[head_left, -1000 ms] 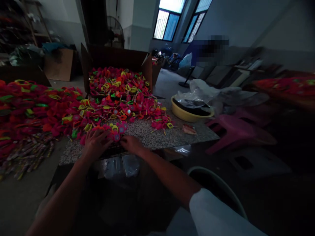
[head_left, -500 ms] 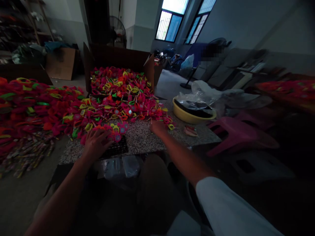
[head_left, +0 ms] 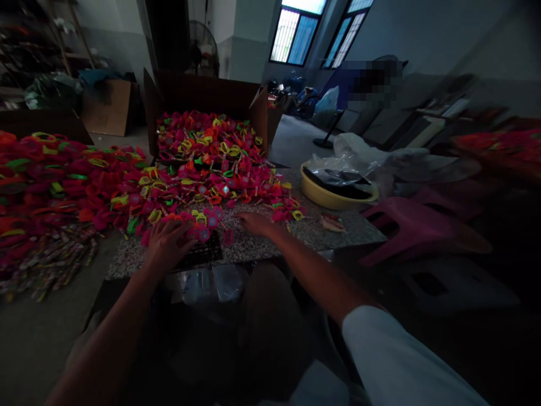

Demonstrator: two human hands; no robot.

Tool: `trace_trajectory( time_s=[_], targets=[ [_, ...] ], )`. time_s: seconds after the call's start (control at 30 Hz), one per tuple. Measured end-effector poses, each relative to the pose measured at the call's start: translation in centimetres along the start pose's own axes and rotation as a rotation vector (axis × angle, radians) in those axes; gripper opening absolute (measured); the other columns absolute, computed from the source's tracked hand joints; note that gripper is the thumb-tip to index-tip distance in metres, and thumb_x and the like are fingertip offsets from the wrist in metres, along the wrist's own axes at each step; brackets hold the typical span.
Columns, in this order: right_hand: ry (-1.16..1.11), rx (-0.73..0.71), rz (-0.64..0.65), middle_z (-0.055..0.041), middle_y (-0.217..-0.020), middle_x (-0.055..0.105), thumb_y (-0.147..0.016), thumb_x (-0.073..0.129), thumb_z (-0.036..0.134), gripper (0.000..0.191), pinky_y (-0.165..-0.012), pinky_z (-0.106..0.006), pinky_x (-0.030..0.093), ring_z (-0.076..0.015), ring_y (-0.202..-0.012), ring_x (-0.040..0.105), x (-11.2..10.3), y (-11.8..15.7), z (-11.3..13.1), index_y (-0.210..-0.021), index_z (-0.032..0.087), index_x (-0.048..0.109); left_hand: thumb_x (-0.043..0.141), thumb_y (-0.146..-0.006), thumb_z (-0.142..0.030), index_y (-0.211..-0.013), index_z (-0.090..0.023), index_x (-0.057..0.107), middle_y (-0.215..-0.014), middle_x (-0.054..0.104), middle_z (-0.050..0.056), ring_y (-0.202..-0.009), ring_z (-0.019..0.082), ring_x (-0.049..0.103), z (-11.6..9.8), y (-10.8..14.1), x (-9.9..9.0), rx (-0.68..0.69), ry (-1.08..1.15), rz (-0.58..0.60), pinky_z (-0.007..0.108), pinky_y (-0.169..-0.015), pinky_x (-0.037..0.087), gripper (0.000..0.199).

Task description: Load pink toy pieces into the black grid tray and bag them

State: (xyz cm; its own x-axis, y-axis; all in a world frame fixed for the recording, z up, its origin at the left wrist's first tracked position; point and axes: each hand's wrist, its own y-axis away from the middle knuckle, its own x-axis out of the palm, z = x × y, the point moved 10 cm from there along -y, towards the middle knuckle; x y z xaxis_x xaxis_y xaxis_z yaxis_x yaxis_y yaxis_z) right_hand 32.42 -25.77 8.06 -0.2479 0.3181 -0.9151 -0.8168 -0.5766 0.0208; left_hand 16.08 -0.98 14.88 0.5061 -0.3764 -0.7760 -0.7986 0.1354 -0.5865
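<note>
My left hand [head_left: 167,242] is curled over a small cluster of pink toy watches [head_left: 204,233] with round pale faces and yellow bands, its thumb on the near side. A black grid-like mat [head_left: 205,252] lies under that cluster at the table edge. My right hand [head_left: 256,223] is low over the speckled tabletop [head_left: 262,248], fingers drawn together and pointing left. Just beyond its fingertips is a pink piece [head_left: 229,237]; whether the fingers hold it is unclear. Behind both hands spreads a heap of pink toy watches [head_left: 203,186] with yellow, green and orange bands.
An open cardboard box [head_left: 150,124] full of the same toys stands behind. Another heap [head_left: 76,180], with patterned sticks [head_left: 63,262], is at left. A yellow basin [head_left: 333,197] holding plastic bags sits at right, near a pink stool [head_left: 406,225]. Clear packets [head_left: 211,283] lie below the table edge.
My right hand has moved left from the right end of the heap towards my left hand. A pink piece now shows between the hands. My left hand stays on its cluster.
</note>
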Motion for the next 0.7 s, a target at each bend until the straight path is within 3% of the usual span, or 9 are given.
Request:
trace_trajectory(
  time_s=[0.1,0.23,0.43,0.57,0.7],
  targets=[
    [-0.08,-0.091,0.108,-0.0038,-0.131,0.078,-0.095,0.061,0.015,0.042,-0.102,-0.03,0.052,-0.0242,-0.121,0.071,3.0,-0.8,3.0,-0.131,0.027,0.079,0.071,-0.095,-0.051,-0.13,-0.033,0.075,-0.123,0.072,0.008,-0.115,0.031,0.065,0.1,-0.1,0.0,-0.002,0.004,0.016,0.054,-0.114,0.047,0.04],
    [-0.112,-0.091,0.142,-0.0036,-0.109,0.083,-0.094,0.066,0.021,0.025,-0.091,-0.027,0.053,-0.0243,-0.106,0.075,4.4,-0.9,4.6,-0.11,0.025,0.085,0.072,-0.095,-0.051,-0.132,-0.034,0.075,-0.122,0.072,0.008,-0.115,0.031,0.065,0.1,-0.2,-0.1,0.009,0.014,0.052,0.053,-0.113,0.048,0.041],
    [0.177,-0.047,0.115,-0.0135,-0.131,0.075,-0.098,0.059,0.017,0.031,-0.09,-0.03,0.049,-0.0273,-0.114,0.072,4.1,2.0,4.0,-0.124,0.02,0.077,0.074,-0.094,-0.05,-0.13,-0.033,0.076,-0.122,0.073,0.008,-0.114,0.031,0.065,0.1,-0.2,-0.3,0.011,0.008,0.032,0.053,-0.114,0.047,0.04],
    [0.26,0.1,0.1,-0.0181,-0.121,0.076,-0.103,0.058,0.029,0.03,-0.084,-0.031,0.048,-0.0295,-0.107,0.073,3.8,4.2,2.6,-0.126,0.016,0.071,0.076,-0.093,-0.049,-0.129,-0.033,0.077,-0.121,0.073,0.008,-0.115,0.031,0.065,0.1,-0.2,-0.3,0.009,0.02,0.02,0.052,-0.115,0.047,0.039],
    [0.074,0.15,-0.035,-0.0116,-0.104,0.078,-0.104,0.058,0.04,0.029,-0.076,-0.028,0.043,-0.0234,-0.092,0.07,3.4,4.9,3.0,-0.114,0.017,0.073,0.075,-0.093,-0.048,-0.131,-0.035,0.075,-0.122,0.073,0.007,-0.119,0.032,0.064,-0.1,-0.2,-0.3,-0.017,0.007,0.043,0.056,-0.118,0.044,0.04]
  ],
)
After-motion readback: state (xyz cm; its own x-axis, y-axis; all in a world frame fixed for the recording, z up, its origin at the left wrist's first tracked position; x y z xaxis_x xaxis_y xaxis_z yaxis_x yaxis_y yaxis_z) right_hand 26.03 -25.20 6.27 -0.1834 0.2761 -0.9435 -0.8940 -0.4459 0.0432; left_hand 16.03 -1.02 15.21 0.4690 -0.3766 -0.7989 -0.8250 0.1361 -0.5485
